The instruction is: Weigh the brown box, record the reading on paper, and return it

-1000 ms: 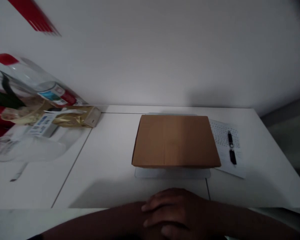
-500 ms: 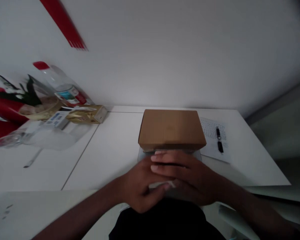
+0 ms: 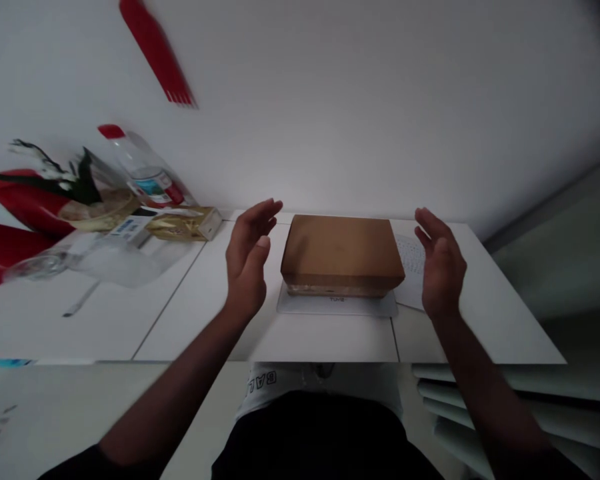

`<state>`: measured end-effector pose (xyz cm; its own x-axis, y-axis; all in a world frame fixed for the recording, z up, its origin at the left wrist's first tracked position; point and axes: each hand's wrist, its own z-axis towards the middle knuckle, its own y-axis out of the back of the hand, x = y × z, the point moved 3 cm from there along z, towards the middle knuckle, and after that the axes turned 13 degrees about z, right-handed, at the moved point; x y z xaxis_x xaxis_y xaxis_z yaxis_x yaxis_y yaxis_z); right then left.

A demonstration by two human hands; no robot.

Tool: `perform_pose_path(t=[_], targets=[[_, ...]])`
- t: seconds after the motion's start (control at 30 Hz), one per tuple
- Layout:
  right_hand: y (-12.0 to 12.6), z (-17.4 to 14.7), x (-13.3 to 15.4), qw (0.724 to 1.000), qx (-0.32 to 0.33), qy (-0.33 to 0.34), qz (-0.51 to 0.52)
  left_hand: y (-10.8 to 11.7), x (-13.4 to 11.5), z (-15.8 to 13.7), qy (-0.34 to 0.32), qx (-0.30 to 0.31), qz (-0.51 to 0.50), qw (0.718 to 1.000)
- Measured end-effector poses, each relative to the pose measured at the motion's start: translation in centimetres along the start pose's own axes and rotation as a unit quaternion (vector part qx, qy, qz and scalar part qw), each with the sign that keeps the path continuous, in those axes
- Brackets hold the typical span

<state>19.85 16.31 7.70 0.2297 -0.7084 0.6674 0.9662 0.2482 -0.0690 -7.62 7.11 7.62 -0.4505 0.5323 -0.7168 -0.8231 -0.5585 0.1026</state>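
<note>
Two bare hands are hovering over a white table [image 3: 330, 337], one on each side of a closed brown cardboard box [image 3: 341, 252] sitting in the middle of the frame. The left hand [image 3: 247, 257] is raised just left of the box, palm facing it, fingers stretched out and gripping nothing. The right hand [image 3: 441, 263] is mirroring it just right of the box, also spread open and empty. Neither hand is touching the box. The box is lying flat on a thin pale grey pad [image 3: 337, 305] whose front edge is showing beneath it. A printed sheet of paper [image 3: 411, 270] is lying on the table beside the box, partly hidden behind the right hand. At the left of the frame, items are crowding the table: a clear plastic bottle [image 3: 140, 170] with a red cap, a golden packet [image 3: 183, 223], a clear plastic bag [image 3: 113, 257] and something red and black at the edge, too blurred to name. High on the white wall, in the upper left, a red strip [image 3: 157, 50] is slanting downward. At the bottom centre, the person's dark clothing is filling the view.
</note>
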Motion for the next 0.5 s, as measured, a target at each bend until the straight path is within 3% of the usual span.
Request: perform_pose_path(t=[0.3,0.5], targets=[[1.0,-3.6,-6.7,0.993,-0.024,-0.095,0.07,-1.1,6.6,-2.4,0.078,-0.038,0.011,0.996],[1.0,-5.9,-8.2,0.979,-0.055,-0.147,0.133,-1.7,9.0,-4.4,0.111,-0.013,-0.064,0.992]])
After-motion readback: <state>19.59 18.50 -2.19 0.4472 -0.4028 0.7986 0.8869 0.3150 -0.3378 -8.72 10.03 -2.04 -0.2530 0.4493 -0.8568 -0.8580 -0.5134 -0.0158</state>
